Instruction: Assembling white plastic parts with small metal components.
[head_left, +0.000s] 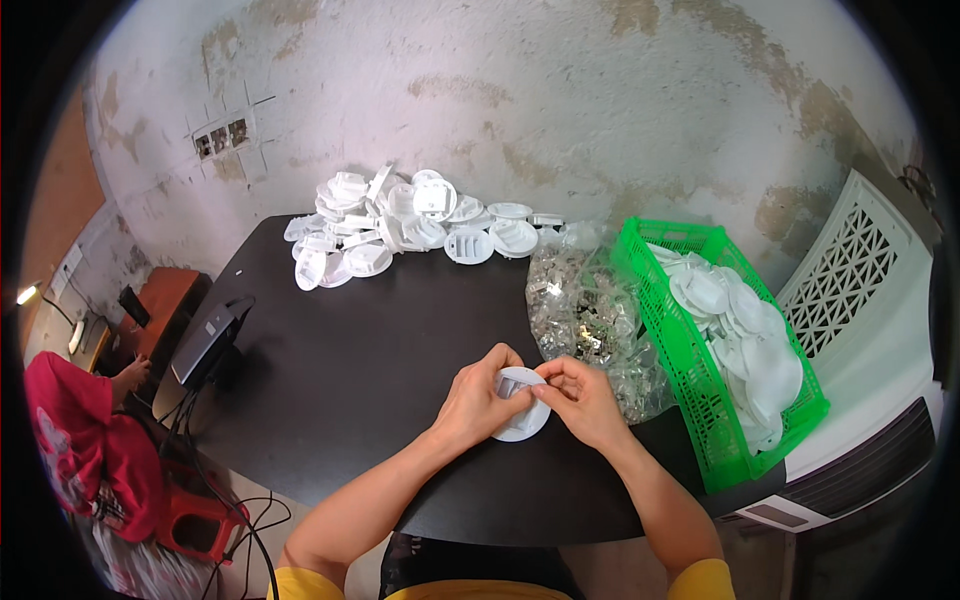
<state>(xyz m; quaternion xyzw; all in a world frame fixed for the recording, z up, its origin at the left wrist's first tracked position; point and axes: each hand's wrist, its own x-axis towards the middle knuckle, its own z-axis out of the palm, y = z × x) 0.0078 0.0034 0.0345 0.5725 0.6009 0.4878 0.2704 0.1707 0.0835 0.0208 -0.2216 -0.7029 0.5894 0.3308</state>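
Observation:
A round white plastic piece point(519, 428) with a raised slotted frame is held over the near part of the dark table. My left hand point(474, 398) grips it from the left, thumb across its face. My right hand point(583, 397) is at its upper right edge, fingers bent together with the thumb on the piece. Whether a small part is pinched in the right fingers is hidden. Just beyond my right hand lies a clear plastic bag point(560, 300) full of small shiny metal parts.
On the dark table point(350, 400), similar white round pieces point(400, 215) are heaped at the back. A green basket point(690, 420) of white discs stands right, beside a white vented appliance point(880, 400). A black device point(205, 342) with cables sits left. A person in red point(110, 440) sits far left.

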